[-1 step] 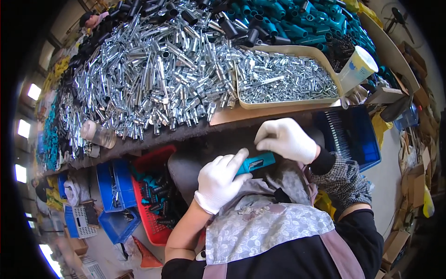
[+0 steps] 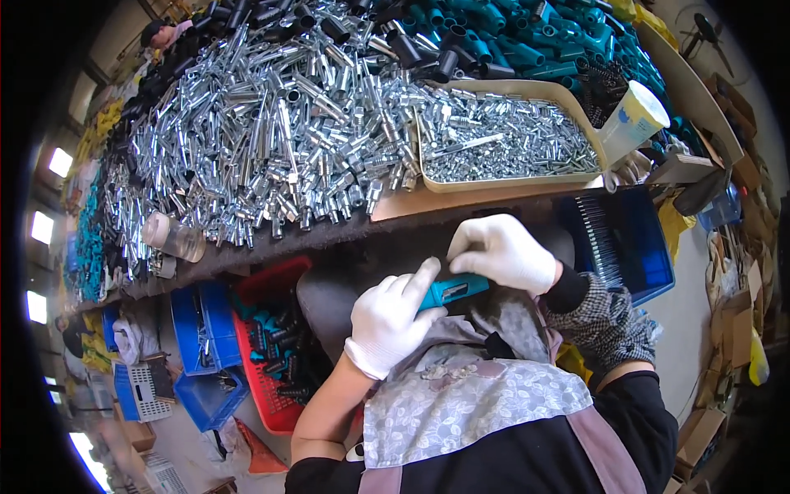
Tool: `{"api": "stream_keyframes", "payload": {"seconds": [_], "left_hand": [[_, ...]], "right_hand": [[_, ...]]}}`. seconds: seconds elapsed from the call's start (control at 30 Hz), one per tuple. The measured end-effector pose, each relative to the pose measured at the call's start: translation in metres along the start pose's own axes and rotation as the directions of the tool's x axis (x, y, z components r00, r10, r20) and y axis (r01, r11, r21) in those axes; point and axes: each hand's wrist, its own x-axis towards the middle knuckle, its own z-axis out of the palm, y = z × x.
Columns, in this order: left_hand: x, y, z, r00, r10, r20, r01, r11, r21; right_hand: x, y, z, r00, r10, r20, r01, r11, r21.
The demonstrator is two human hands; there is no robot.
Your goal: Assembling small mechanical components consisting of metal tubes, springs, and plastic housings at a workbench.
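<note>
My left hand (image 2: 388,319), in a white glove, is closed around a teal plastic tool handle (image 2: 461,288) with a dark slot along its side. The handle lies roughly level above my lap, its free end toward the right. Just above that end is my right hand (image 2: 512,251), also gloved in white. Its thumb and forefinger are curled together; anything between them is too small or hidden to make out. Beneath both hands lies a grey patterned apron (image 2: 477,403).
A bench ahead carries a heap of shiny metal sockets and shafts (image 2: 271,123), teal handles (image 2: 568,37) and a tray (image 2: 510,184) of small metal parts. A paper cup (image 2: 632,119) leans beside it. Below stand a red basket (image 2: 267,387) and blue bins (image 2: 658,247).
My right hand has shifted very slightly, down and to the left. My left forefinger has moved a little, and the teal handle stays in my left hand.
</note>
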Motion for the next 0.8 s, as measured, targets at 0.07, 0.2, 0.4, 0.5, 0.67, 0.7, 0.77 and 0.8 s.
{"api": "stream_keyframes", "payload": {"seconds": [0.07, 0.2, 0.4, 0.5, 0.67, 0.7, 0.77, 0.8], "left_hand": [[-0.001, 0.004, 0.001, 0.997, -0.051, 0.053, 0.047, 0.997, 0.060], [-0.002, 0.002, 0.005, 0.997, -0.008, 0.071, 0.001, 0.995, 0.100], [-0.005, -0.005, 0.009, 0.998, -0.009, 0.061, 0.004, 0.997, 0.081], [-0.005, -0.004, 0.011, 0.995, -0.011, 0.095, 0.003, 0.997, 0.078], [-0.008, 0.003, 0.015, 0.939, -0.273, 0.210, 0.303, 0.945, -0.122], [-0.009, 0.003, 0.015, 0.937, -0.279, 0.209, 0.307, 0.944, -0.118], [-0.010, 0.003, 0.016, 0.850, -0.425, 0.310, 0.489, 0.856, -0.166], [-0.011, 0.003, 0.017, 0.851, -0.427, 0.306, 0.490, 0.856, -0.166]], "right_hand": [[-0.002, 0.004, 0.018, 0.999, -0.011, 0.036, 0.005, 0.988, 0.154], [-0.013, 0.014, 0.037, 0.997, -0.072, 0.017, 0.072, 0.997, 0.019], [-0.029, 0.027, 0.035, 0.955, -0.296, 0.003, 0.296, 0.955, -0.006], [-0.034, 0.024, 0.034, 0.962, -0.269, 0.054, 0.273, 0.957, -0.093], [-0.035, 0.023, 0.039, 0.935, -0.331, 0.125, 0.353, 0.851, -0.389], [-0.034, 0.024, 0.039, 0.935, -0.330, 0.126, 0.353, 0.853, -0.386], [-0.028, 0.028, 0.038, 0.833, -0.526, 0.170, 0.533, 0.683, -0.499], [-0.026, 0.029, 0.037, 0.819, -0.547, 0.169, 0.551, 0.672, -0.495]]}}
